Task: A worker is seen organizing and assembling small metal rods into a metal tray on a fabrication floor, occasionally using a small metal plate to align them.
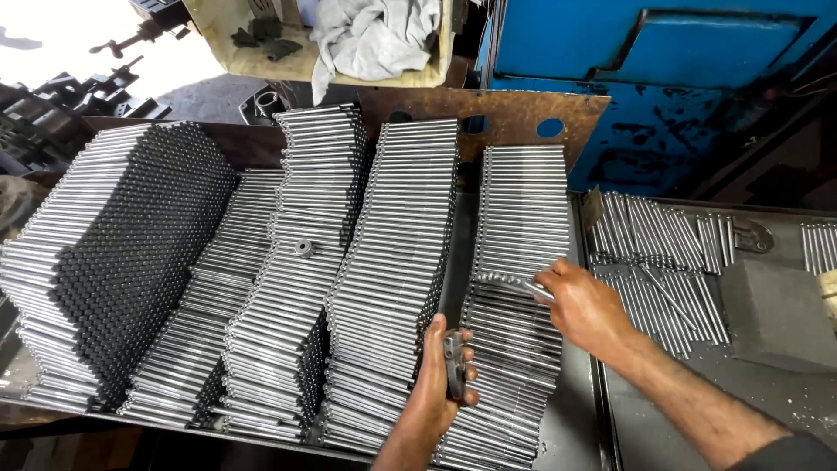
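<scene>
Gripping small grey gauge (pixel 453 364) – left hand (pixel 440 384) | right hand (pixel 582 305) grip pinching steel rod (pixel 514 283) – rightmost rod stack (pixel 514 262)

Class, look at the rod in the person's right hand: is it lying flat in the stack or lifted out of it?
Lifted out. The right hand grips the rod at one end, and it slants across the stacked rods beneath instead of lying parallel.

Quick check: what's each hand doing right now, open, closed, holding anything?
Left hand: closed around a small grey metal piece.
Right hand: fingers closed on a steel rod atop the rightmost rod stack.
</scene>
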